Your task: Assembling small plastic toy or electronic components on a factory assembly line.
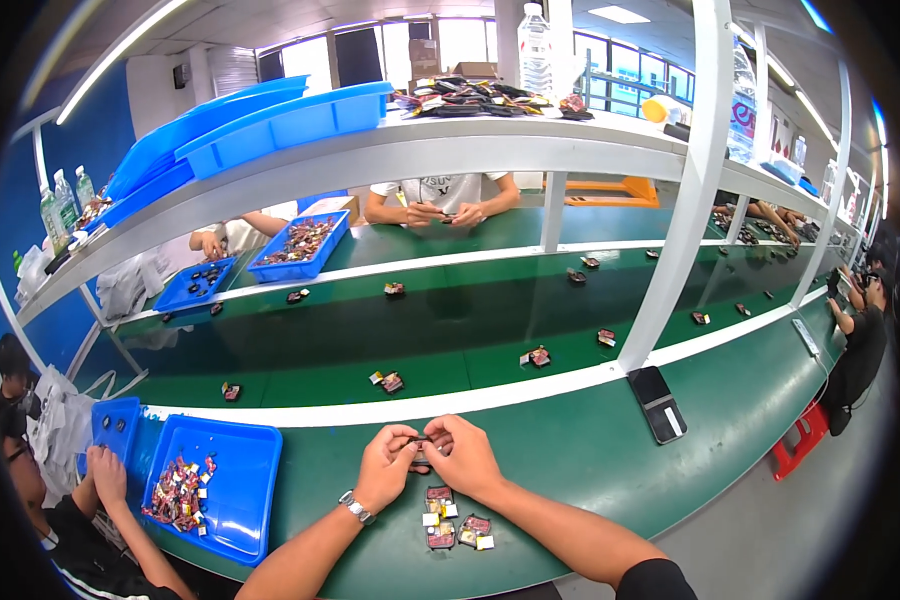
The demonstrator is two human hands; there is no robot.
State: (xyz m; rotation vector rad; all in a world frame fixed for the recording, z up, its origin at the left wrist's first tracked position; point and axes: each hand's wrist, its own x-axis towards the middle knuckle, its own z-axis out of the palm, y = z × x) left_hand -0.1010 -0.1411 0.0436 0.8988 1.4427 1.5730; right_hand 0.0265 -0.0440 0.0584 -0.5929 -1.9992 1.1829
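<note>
Above the green tabletop (360,555), my left hand (384,468) and my right hand (464,458) meet, fingers closed around a small dark electronic part (420,452). My fingers cover most of it, so its exact kind cannot be made out. Just below my hands lies a small group of dark-framed electronic parts (439,518) with reddish boards and yellow and white pieces. A similar part (475,532) rests to the right of them. Left of my left forearm stands a blue tray (232,428) with a heap of small red, yellow and white components (178,497).
A conveyor belt (470,345) carrying scattered small parts runs beyond a white rail. A black device (657,404) lies to the right. A white post (675,210) supports the overhead shelf (450,145). Co-workers' hands show at left (108,475) and across the belt (445,213).
</note>
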